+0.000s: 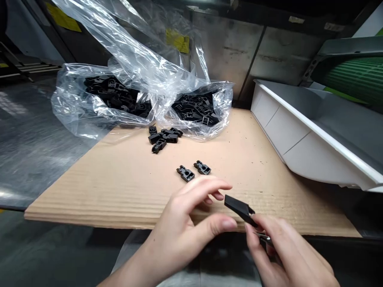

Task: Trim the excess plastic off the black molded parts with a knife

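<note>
My right hand [281, 249] is closed on a flat black plastic part [239, 208] at the near edge of a cardboard sheet [119, 187]; a thin metal piece shows under its fingers. Just left of that part, my left hand [191, 223] hovers with fingers spread and curved, thumb reaching toward it, holding nothing. Two small black clips [185, 173] [202, 167] lie on the cardboard just beyond my left fingers. Farther back sits a small heap of the same black parts [163, 137].
A clear plastic bag [134, 79] full of black parts lies at the back of the cardboard. A white plastic bin [308, 131] stands at the right, with a green ribbed thing [356, 77] behind it. Shiny metal surface [30, 147] lies to the left.
</note>
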`<state>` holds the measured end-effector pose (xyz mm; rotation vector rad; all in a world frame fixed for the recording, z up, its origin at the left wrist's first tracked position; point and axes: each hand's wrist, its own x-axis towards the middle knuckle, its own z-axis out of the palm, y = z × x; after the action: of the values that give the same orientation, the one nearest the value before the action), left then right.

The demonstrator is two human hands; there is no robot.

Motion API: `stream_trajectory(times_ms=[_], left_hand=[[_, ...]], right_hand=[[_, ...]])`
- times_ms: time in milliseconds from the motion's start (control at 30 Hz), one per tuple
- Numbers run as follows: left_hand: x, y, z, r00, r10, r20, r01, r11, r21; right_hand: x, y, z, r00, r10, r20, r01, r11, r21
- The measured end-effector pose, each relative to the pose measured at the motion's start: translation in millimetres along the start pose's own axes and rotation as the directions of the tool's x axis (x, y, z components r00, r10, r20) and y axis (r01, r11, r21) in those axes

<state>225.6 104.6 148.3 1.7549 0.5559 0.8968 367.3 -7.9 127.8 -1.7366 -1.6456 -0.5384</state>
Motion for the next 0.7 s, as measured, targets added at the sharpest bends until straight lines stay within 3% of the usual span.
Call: stream_trajectory(times_ms=[67, 167, 333, 433, 500, 567, 700], left_hand=[[2.4, 0.0, -0.3, 0.993, 0.037, 0.11, -0.05, 0.992, 0.12], [5.6, -1.7, 2.3, 0.988, 0.058, 0.14, -0.093, 0.963, 0.253], [7.8, -4.9, 6.7, 0.97, 0.091, 0.226, -0.152, 0.951, 0.27], [7.3, -7.4, 9.5, 0.988, 0.055, 0.145, -0.095, 0.953, 0.289], [6.4, -9.1, 11.6, 0.995, 0.057, 0.083, -0.081, 0.943, 0.324], [5.6, -10.4, 13.4, 0.997, 0.075, 0.036, -0.083, 0.931, 0.354], [4.2, -11.7, 15.0, 0.995, 0.104, 0.0, -0.095, 0.916, 0.39]], right_hand=[[5.6, 3.3, -4.7, 0.995, -0.094, 0.026, 0.095, 0.993, -0.064], [12.1, 4.5, -8.9, 0.983, -0.173, 0.059, 0.177, 0.981, -0.081], [12.7, 13.8, -9.7, 0.962, -0.237, 0.134, 0.236, 0.971, 0.025], [9.0, 25.0, -10.9, 0.981, -0.051, 0.188, 0.055, 0.998, -0.018], [6.1, 31.6, -11.7, 0.967, 0.049, 0.25, -0.032, 0.997, -0.071], [3.6, 36.3, -12.1, 0.958, 0.006, 0.288, 0.007, 0.999, -0.043], [0.6, 41.2, -12.2, 0.969, -0.103, 0.223, 0.08, 0.991, 0.109]])
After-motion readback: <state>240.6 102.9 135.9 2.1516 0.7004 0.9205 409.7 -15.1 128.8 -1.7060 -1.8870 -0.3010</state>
